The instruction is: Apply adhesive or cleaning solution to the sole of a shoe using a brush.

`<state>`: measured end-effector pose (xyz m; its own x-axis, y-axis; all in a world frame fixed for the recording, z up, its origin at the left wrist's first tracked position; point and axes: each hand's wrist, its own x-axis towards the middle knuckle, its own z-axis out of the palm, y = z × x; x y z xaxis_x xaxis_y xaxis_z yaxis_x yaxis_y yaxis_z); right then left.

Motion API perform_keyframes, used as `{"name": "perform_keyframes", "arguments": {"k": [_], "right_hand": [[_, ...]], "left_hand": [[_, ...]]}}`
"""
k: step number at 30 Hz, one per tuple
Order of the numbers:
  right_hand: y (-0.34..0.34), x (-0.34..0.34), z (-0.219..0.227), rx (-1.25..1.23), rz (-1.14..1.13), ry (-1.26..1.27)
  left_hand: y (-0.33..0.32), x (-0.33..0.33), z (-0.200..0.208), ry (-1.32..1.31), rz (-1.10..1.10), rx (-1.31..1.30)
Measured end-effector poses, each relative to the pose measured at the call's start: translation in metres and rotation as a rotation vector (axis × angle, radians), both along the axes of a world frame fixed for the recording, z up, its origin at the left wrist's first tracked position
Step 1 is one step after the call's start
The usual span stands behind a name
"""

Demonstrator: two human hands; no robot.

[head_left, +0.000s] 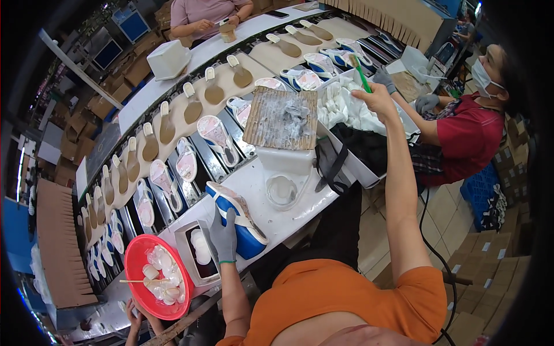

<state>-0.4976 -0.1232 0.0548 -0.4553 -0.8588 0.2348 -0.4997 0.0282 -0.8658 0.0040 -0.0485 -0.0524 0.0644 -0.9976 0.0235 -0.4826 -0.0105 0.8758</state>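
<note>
Two hands: both belong to the person wearing the camera, in an orange top, at the near edge of a white workbench (pixel 300 210).
Left hand (pixel 224 235): grey-gloved, fingers curled over the near side of a blue and white shoe (pixel 239 222); closed grip on the shoe.
Shoe position: on the workbench, near left of centre, sole side tilted up, toe pointing far-left.
Right hand (pixel 378 99): bare, raised far right at the end of an outstretched arm; fingers closed around the handle of a green brush (pixel 360 74).
Brush position: upright, tip pointing far, above a box of white pieces (pixel 346 106).
Glue cup (pixel 281 190): clear round container on the workbench, just right of the shoe, not touching it.
Cardboard pad (pixel 281 118): ribbed brown sheet with grey smears, far of the glue cup, tilted.
Small box (pixel 197 251): open white box with pale pads inside, just left of the left hand.
Red bowl (pixel 153 275): near left, holds white pieces and a thin stick; another person's hand (pixel 134 317) is below it.
Conveyor (pixel 190 150): runs from near left to far right, carrying rows of insoles and shoe parts.
Co-worker (pixel 461 132): seated at right in a red top, grey gloves on.
Second co-worker (pixel 208 14): far side, pink top, hands on a small object.
</note>
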Motion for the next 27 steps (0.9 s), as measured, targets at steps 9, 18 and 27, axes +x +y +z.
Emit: {"name": "perform_keyframes", "arguments": {"k": [9, 18, 27], "right_hand": [[0.020, 0.010, 0.032, -0.059, -0.164, 0.325], [0.077, 0.167, 0.097, -0.078, 0.473, -0.344], [0.063, 0.224, 0.086, -0.112, 0.582, -0.333]], "left_hand": [[-0.002, -0.001, 0.057, -0.449, 0.079, -0.274], [-0.011, -0.083, 0.129, 0.266, -0.580, -0.342], [0.009, -0.069, 0.128, 0.412, -0.550, -0.184]]}}
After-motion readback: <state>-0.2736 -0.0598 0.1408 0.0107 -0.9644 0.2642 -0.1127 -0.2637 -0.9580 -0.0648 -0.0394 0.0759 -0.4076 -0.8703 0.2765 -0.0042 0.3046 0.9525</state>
